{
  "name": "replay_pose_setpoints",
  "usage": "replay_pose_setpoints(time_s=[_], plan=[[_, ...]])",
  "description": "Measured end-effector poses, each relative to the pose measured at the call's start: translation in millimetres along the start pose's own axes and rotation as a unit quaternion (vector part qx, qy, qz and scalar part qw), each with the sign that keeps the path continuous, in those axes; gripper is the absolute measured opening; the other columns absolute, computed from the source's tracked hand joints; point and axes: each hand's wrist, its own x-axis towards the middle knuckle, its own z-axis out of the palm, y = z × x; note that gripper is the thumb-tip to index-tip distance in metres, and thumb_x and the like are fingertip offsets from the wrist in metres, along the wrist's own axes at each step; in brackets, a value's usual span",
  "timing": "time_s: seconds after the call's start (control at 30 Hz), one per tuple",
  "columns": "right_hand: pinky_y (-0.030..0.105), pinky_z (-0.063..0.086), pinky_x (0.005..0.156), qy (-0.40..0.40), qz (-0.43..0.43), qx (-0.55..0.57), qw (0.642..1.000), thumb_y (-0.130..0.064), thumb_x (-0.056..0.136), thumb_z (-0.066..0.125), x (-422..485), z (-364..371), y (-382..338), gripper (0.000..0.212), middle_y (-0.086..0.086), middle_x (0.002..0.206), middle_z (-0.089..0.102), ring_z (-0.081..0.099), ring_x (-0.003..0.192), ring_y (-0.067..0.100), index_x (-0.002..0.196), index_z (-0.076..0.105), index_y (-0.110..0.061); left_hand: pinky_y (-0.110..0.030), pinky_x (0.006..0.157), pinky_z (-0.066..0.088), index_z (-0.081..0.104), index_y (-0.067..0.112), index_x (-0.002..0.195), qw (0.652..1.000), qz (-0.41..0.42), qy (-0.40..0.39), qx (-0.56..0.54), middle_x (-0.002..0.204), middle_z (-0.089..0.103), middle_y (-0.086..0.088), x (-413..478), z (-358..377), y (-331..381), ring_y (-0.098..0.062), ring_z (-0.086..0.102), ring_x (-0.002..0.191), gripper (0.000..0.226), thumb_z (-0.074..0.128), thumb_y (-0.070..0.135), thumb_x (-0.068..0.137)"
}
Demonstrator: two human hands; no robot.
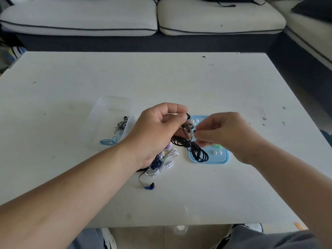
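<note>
White table (179, 78), 1 tray (225, 157); left hand (154, 131), right hand (229, 133) pinch 1 earphone set (196, 152)

Person, head view. Both forearms (86, 177) were recorded as bare from the frame edge up to the left hand (156, 133) and the right hand (231, 135). Grey trousers (269, 239) were worn over both knees, and white shoes (110, 238) with black markings were noted below.

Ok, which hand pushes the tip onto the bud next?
Right hand: it pinches a small black tip beside the bud; left hand grips the earphones, so probably just steadies.
</note>
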Motion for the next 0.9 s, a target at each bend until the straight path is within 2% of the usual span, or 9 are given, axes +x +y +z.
replay_pose_setpoints(time_s=[0.07,0.17,0.23,0.37,0.43,0.5,0.63,0.8,0.9], plan=[[0.040,0.062,0.085,-0.035,-0.005,0.151,0.988,0.007,0.080,0.079,-6.2,-2.9,-9.0,0.022,0.021,0.090,0.077,0.077,0.080,0.035,0.100,0.073,0.001,-0.041,0.078,0.048,0.073,0.019,0.112,1.000,0.003,0.005,0.010,0.090,0.079,-0.005,1.3,0.5,0.2,-0.015,0.074,0.071,0.016,0.064,0.012,0.101],[0.033,0.062,0.078,-0.062,-0.022,0.218,0.974,0.004,0.077,0.077,-9.6,-0.7,-14.2,0.022,0.022,0.092,0.077,0.075,0.079,0.032,0.099,0.074,0.002,-0.029,0.073,0.055,0.075,0.017,0.110,1.000,-0.002,0.006,0.006,0.080,0.076,0.001,2.3,2.1,-0.5,-0.012,0.071,0.066,0.017,0.062,0.009,0.102],[0.031,0.061,0.076,-0.065,-0.039,0.221,0.972,-0.003,0.072,0.079,-10.0,0.6,-15.4,0.022,0.019,0.091,0.077,0.073,0.079,0.028,0.094,0.075,-0.001,-0.029,0.075,0.056,0.074,0.017,0.112,1.000,-0.004,0.001,0.010,0.080,0.077,0.001,2.8,2.2,-1.9,-0.012,0.072,0.067,0.019,0.061,0.008,0.102],[0.031,0.061,0.076,-0.058,-0.053,0.219,0.973,-0.003,0.070,0.080,-9.0,0.1,-15.5,0.019,0.015,0.088,0.077,0.072,0.077,0.026,0.089,0.078,-0.007,-0.036,0.083,0.057,0.073,0.018,0.116,1.000,0.004,-0.002,0.028,0.083,0.078,0.001,3.4,0.9,-3.4,-0.014,0.073,0.072,0.020,0.063,0.009,0.101],[0.033,0.062,0.078,-0.056,-0.056,0.215,0.973,-0.005,0.068,0.081,-9.2,-1.2,-15.1,0.022,0.018,0.090,0.078,0.072,0.078,0.029,0.090,0.079,-0.006,-0.029,0.076,0.057,0.073,0.015,0.113,1.000,0.006,-0.002,0.026,0.081,0.078,0.002,3.0,1.0,-2.2,-0.013,0.072,0.069,0.017,0.064,0.009,0.101],[0.036,0.062,0.082,-0.052,-0.064,0.197,0.977,0.000,0.074,0.080,-9.4,-1.8,-15.1,0.018,0.019,0.092,0.078,0.072,0.080,0.031,0.090,0.081,-0.007,-0.022,0.067,0.055,0.073,0.014,0.110,1.000,0.006,-0.005,0.025,0.080,0.077,0.002,2.3,1.1,-0.6,-0.012,0.072,0.066,0.014,0.064,0.008,0.100],[0.034,0.060,0.079,-0.059,-0.083,0.193,0.976,0.006,0.082,0.075,-9.9,-3.2,-15.8,0.020,0.020,0.094,0.078,0.072,0.077,0.030,0.088,0.083,-0.011,-0.018,0.060,0.052,0.073,0.013,0.108,1.000,0.008,-0.009,0.023,0.077,0.076,0.003,2.5,0.9,0.7,-0.011,0.070,0.064,0.014,0.062,0.008,0.101],[0.029,0.060,0.073,-0.073,-0.082,0.210,0.972,0.008,0.081,0.073,-9.8,-2.1,-15.7,0.020,0.023,0.092,0.076,0.070,0.074,0.028,0.090,0.082,-0.008,-0.027,0.068,0.053,0.073,0.012,0.109,0.999,0.010,-0.022,0.034,0.077,0.076,0.002,1.7,-0.1,1.3,-0.012,0.069,0.064,0.014,0.062,0.009,0.102],[0.028,0.060,0.072,-0.081,-0.070,0.214,0.971,0.002,0.073,0.077,-9.0,-2.3,-16.0,0.019,0.020,0.089,0.077,0.070,0.074,0.027,0.089,0.082,-0.008,-0.031,0.071,0.052,0.074,0.013,0.109,0.998,0.019,-0.027,0.060,0.077,0.075,-0.002,1.5,-2.1,0.7,-0.015,0.068,0.065,0.014,0.062,0.010,0.102]])
